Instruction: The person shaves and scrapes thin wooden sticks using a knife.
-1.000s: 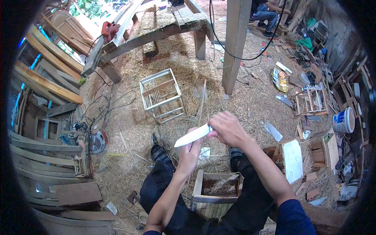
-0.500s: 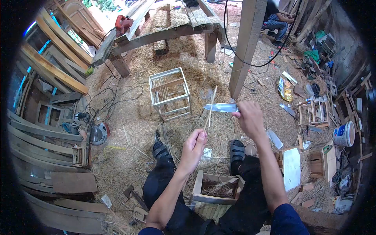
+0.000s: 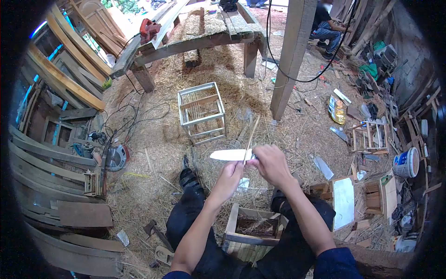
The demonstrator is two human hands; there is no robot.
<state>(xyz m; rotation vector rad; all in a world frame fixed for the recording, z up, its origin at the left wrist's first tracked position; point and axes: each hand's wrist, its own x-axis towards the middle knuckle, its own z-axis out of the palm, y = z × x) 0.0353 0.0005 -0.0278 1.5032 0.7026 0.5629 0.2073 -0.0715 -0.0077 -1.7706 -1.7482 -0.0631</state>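
Broadly, the floor (image 3: pixel 297 139), strewn with shavings, spreads under everything, and at about twelve o'clock the big wooden workbench (image 3: pixel 195 47) stands on it. Long boards (image 3: pixel 65 79) lean and lie from ten o'clock down to eight. Toward one o'clock a square post (image 3: pixel 290 65) rises beside the bench, and beyond it another person (image 3: pixel 327 35) sits in blue jeans. An open wooden box (image 3: pixel 251 239) lies between the wearer's legs, between five and six o'clock, while a slatted wooden frame (image 3: pixel 203 119) stands on the floor near eleven. A white bucket (image 3: pixel 405 163) is at three o'clock, and a circular saw (image 3: pixel 116 158) rests at nine. Just below the middle of the view, the right hand (image 3: pixel 274 165) is wrapped around the handle end of a knife (image 3: pixel 227 155), its bright blade pointing to nine o'clock. The left hand (image 3: pixel 227 179), just beside it toward seven o'clock, pinches the lower part of a thin stick (image 3: pixel 252 137) between thumb and fingers. That stick slants up from the grip to between twelve and one o'clock, crossing the blade close to the right hand; whether the edge bites into it, I cannot tell.
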